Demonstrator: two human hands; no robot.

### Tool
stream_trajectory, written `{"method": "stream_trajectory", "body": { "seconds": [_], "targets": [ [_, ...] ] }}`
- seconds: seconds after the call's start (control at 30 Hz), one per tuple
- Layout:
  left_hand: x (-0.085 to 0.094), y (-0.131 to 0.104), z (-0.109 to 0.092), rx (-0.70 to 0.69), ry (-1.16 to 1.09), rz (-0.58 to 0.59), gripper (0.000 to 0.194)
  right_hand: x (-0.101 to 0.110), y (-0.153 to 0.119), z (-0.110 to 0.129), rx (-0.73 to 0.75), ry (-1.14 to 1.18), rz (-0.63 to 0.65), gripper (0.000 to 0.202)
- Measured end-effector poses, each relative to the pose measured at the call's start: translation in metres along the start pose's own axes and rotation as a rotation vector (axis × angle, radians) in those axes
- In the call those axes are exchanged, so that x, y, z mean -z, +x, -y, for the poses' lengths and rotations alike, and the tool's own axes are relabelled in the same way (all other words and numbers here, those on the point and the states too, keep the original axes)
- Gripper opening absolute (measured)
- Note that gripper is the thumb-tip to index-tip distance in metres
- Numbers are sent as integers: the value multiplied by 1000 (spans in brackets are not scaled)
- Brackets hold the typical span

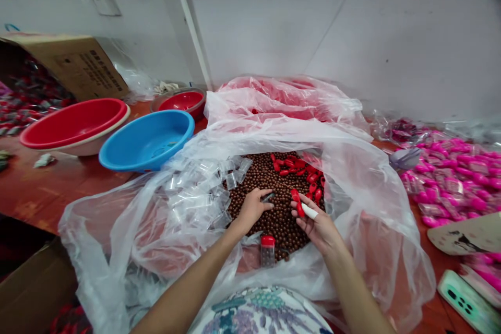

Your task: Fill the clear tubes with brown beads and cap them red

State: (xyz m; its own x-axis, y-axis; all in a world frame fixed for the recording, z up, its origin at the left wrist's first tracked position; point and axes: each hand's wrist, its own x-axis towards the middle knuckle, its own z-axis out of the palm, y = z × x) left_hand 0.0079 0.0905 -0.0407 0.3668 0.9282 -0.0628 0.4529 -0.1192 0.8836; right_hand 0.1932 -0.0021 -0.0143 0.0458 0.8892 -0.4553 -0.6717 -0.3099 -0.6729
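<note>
My left hand [252, 210] is pinched around a small, clear, greyish plastic piece [268, 197], mostly hidden by the fingers, above a heap of brown beads [278, 222]. To its left lies a pile of clear plastic boxes [191, 193]. My right hand [319, 227], with a white covering on one finger, grips a red plastic cap [297, 202] over the beads. Behind it, more red caps [297, 167] are scattered on the beads. A clear box with a red lid [267, 250] sits at the heap's near edge, with beads visible inside.
White plastic sheeting [364, 193] surrounds the beads. At left are a blue basin [148, 138], a red basin [78, 122] and a cardboard box [86, 70]. Pink packaged pieces [457, 167] and a pale green phone [465, 300] lie at right. A wall [313, 36] stands behind.
</note>
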Motion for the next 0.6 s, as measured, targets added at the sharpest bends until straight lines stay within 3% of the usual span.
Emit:
{"method": "stream_trajectory", "body": {
  "seconds": [0.17, 0.3, 0.43, 0.6],
  "targets": [
    [-7, 0, 1, 15, -109, -52, 47, 1, -2, -5, 13, 99, 17, 40],
    [-8, -2, 3, 39, -237, -39, 51, 4, -4, -8, 63, 128, 37, 33],
    [-7, -6, 4, 81, -349, -30, 56, 3, -8, -8, 83, 89, 83, 39],
    [-1, -15, -2, 258, -777, 38, 57, -4, -18, -6, 88, 46, 174, 47]
  ]
}}
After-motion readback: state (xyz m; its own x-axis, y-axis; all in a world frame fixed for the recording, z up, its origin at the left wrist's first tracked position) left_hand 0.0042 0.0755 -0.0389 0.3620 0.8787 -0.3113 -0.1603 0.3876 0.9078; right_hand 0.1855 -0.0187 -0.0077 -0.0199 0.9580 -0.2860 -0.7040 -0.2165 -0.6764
